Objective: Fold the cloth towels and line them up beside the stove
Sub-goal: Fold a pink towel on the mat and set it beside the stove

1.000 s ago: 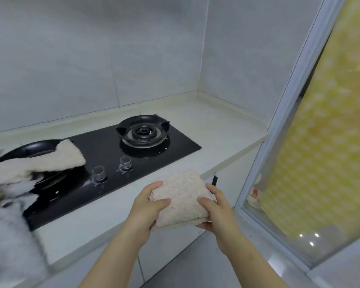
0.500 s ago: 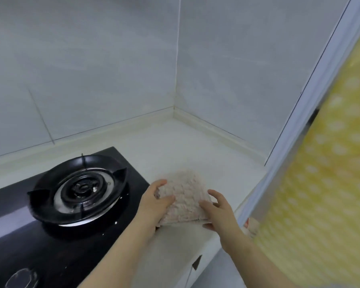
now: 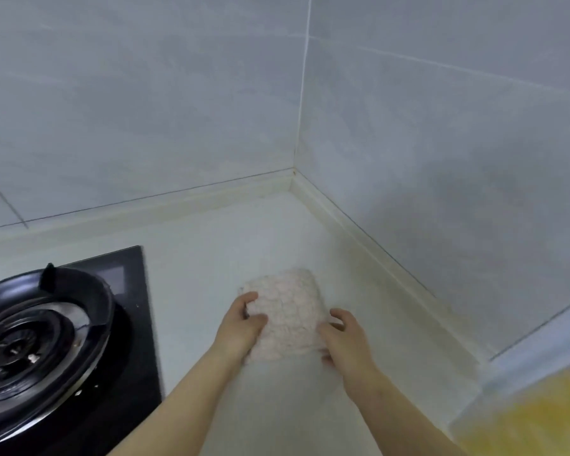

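Your left hand (image 3: 244, 327) and right hand (image 3: 343, 337) pinch the folded towel (image 3: 285, 311) at 9 and 3 o'clock, over the counter (image 3: 211, 258), 3 o'clock from the stove (image 3: 46, 330). It is likely light and floppy: hold both sides.

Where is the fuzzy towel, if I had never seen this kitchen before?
Start at the black stove on the left, then move right across the pale countertop toward the wall corner. There, a left hand and a right hand hold the towel by its sides. It is the only soft, pinkish, bumpy square; everything around it is smooth and hard.
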